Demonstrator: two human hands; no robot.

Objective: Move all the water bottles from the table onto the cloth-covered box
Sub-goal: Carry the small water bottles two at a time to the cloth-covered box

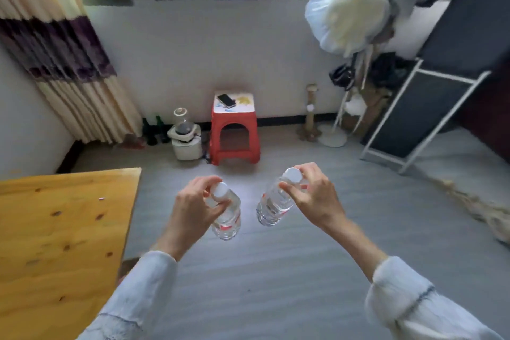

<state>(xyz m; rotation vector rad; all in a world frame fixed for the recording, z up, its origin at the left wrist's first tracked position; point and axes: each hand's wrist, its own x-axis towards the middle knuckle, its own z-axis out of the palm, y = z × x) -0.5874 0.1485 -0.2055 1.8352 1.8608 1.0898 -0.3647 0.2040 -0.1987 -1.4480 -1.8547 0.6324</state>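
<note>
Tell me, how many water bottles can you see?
2. One water bottle hangs from the left hand, held near its cap. The other bottle is in the right hand. Both are over the floor, beside the table. More may be out of view.

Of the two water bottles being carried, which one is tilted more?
The bottle in the right hand: that bottle leans with its cap up-right and base down-left. The bottle in the left hand hangs closer to upright.
</note>
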